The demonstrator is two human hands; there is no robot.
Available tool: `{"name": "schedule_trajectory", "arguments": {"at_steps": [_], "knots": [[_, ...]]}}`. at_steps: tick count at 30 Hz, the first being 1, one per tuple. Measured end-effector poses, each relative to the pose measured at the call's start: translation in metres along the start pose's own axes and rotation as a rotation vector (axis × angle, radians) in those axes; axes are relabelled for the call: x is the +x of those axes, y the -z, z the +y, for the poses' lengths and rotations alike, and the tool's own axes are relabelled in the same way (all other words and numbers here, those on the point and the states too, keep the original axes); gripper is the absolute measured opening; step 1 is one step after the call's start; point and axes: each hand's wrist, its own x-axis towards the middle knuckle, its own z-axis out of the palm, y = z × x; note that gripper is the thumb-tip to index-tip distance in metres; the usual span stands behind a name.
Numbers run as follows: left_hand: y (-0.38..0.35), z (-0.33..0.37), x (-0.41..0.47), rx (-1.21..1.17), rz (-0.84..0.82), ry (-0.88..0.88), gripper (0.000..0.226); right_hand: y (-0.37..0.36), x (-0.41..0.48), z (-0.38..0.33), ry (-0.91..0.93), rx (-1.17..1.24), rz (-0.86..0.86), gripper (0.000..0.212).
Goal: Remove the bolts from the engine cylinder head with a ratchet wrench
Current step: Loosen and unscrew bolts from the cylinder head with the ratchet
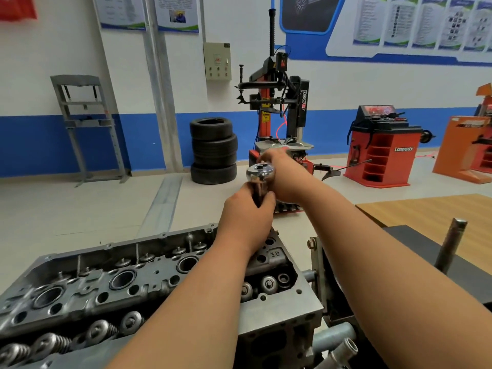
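Both your hands grip the ratchet wrench (259,174) mid-frame, left hand (246,218) wrapped round its shaft, right hand (282,177) closed beside its head, above the cylinder head (111,283) at lower left, its bores open.

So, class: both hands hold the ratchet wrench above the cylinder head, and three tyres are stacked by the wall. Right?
Not quite. The head view shows four tyres in the stack, not three. The rest holds: left hand and right hand hold the ratchet wrench above the cylinder head.
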Motion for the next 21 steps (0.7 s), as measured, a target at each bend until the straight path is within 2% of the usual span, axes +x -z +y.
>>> {"name": "schedule_trajectory", "arguments": {"at_steps": [2,5,7,9,11,15,18,21], "knots": [[0.001,-0.004,0.002,0.026,0.018,-0.027,0.008,-0.005,0.003,-0.001,0.079,0.017,-0.045,0.058],[0.001,-0.005,0.000,-0.003,0.026,-0.044,0.018,-0.003,0.002,0.004,0.076,0.051,-0.029,0.058],[0.001,-0.005,0.000,-0.037,0.014,-0.047,0.017,0.000,0.003,0.002,0.042,0.037,-0.033,0.055],[0.002,-0.004,0.000,-0.051,-0.008,-0.042,0.011,0.003,0.000,0.001,-0.071,0.050,-0.024,0.049],[0.002,-0.003,-0.001,-0.054,-0.022,-0.043,0.004,0.002,-0.013,0.004,-0.158,0.072,0.076,0.046],[0.002,0.000,-0.002,-0.093,-0.031,-0.033,0.012,0.001,-0.062,0.006,-0.244,-0.115,0.266,0.050],[0.002,0.001,-0.004,-0.094,-0.041,-0.031,0.017,0.002,-0.102,0.000,-0.237,-0.185,0.368,0.052],[0.001,0.001,-0.005,-0.106,-0.063,-0.028,0.013,-0.003,-0.142,-0.019,-0.180,-0.288,0.382,0.060]]}}
